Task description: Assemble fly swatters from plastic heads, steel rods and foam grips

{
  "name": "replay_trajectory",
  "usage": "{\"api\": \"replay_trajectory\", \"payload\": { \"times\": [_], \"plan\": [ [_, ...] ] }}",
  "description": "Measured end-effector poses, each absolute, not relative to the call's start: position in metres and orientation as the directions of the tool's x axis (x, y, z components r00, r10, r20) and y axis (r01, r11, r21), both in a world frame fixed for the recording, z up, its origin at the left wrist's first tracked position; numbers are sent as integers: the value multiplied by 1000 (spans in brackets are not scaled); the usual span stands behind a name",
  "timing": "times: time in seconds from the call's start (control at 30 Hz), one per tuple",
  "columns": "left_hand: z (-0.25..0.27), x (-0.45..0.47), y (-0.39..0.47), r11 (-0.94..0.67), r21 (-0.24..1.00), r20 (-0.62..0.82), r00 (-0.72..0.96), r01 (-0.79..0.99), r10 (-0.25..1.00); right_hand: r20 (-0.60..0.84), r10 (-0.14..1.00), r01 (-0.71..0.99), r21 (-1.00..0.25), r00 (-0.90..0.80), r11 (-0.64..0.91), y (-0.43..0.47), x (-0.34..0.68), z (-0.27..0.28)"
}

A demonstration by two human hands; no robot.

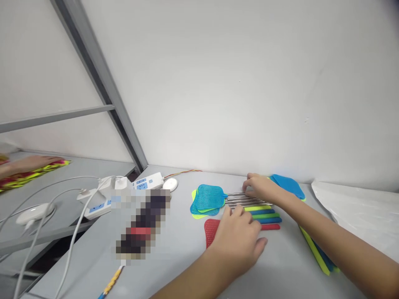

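Fly swatters [209, 197] in two groups: the left group displays five coloured handles [266, 216] (one yellow, two blue, one green, one red) and one red head [211, 229], while its overlapping blue and yellow heads, like the right group [289, 187], cannot be counted exactly from here. Hands total three, namely the worker's left hand [237, 234] and right hand [261, 186], plus one co-worker's hand [37, 162]. Surrounding items: two power strips [149, 182], one white disc [170, 184], one pixelated dark object [146, 224], one white sheet [358, 211].
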State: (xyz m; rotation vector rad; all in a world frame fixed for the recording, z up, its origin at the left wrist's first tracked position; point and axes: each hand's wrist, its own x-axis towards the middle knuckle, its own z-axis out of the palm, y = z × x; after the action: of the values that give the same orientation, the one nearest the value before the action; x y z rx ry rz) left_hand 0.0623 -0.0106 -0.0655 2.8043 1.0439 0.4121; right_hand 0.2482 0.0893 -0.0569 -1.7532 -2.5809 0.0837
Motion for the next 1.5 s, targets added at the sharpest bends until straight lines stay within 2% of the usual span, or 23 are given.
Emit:
{"api": "replay_trajectory", "payload": {
  "times": [0.17, 0.3, 0.4, 0.47, 0.53, 0.6, 0.67, 0.77, 0.83, 0.9, 1.03, 1.17, 1.27, 1.33, 1.5],
  "plan": [
    [-66, 59, -4, -722, 209, 229, 685, 659, 692, 1, 918, 918, -19, -397, 397, 98, 250, -68],
    [-62, 55, 2, -697, 235, 242, 654, 677, 717, 78, 912, 915, 41, -403, 401, 99, 247, -70],
    [-55, 48, 9, -670, 300, 347, 577, 679, 740, 166, 913, 928, 80, -372, 363, 92, 247, -62],
    [-49, 42, 15, -637, 352, 458, 468, 686, 756, 245, 898, 930, 69, -366, 360, 80, 248, -54],
    [-42, 35, 20, -619, 403, 545, 366, 674, 754, 375, 853, 919, -11, -363, 395, 61, 248, -43],
    [-38, 31, 23, -636, 452, 582, 333, 626, 742, 469, 825, 899, -129, -316, 418, 37, 245, -33],
    [-38, 32, 22, -661, 489, 585, 347, 569, 733, 471, 861, 850, -359, -193, 387, 11, 239, -24],
    [-44, 42, 12, -709, 510, 547, 453, 486, 704, 411, 909, 605, -709, -65, 364, -18, 230, -21],
    [-51, 52, 2, -742, 516, 500, 553, 428, 666, 344, 939, 423, -847, -26, 322, -28, 225, -27],
    [-59, 62, -7, -753, 533, 448, 625, 387, 639, 282, 959, 289, -920, 20, 264, -33, 221, -38],
    [-72, 76, -18, -710, 598, 337, 687, 372, 644, 292, 937, 193, -947, 194, 256, -39, 214, -64],
    [-74, 74, -18, -604, 731, 237, 712, 318, 661, 307, 917, 137, -950, 255, 280, -41, 211, -78],
    [-70, 68, -14, -392, 895, 95, 767, 213, 634, 335, 904, 127, -942, 267, 312, -40, 214, -82],
    [-67, 66, -11, -245, 959, 28, 815, 141, 579, 345, 902, 135, -938, 259, 320, -39, 217, -83],
    [-67, 67, -9, 60, 998, -15, 869, -17, 495, 336, 918, 89, -942, 211, 324, -39, 218, -87]
  ]
}}
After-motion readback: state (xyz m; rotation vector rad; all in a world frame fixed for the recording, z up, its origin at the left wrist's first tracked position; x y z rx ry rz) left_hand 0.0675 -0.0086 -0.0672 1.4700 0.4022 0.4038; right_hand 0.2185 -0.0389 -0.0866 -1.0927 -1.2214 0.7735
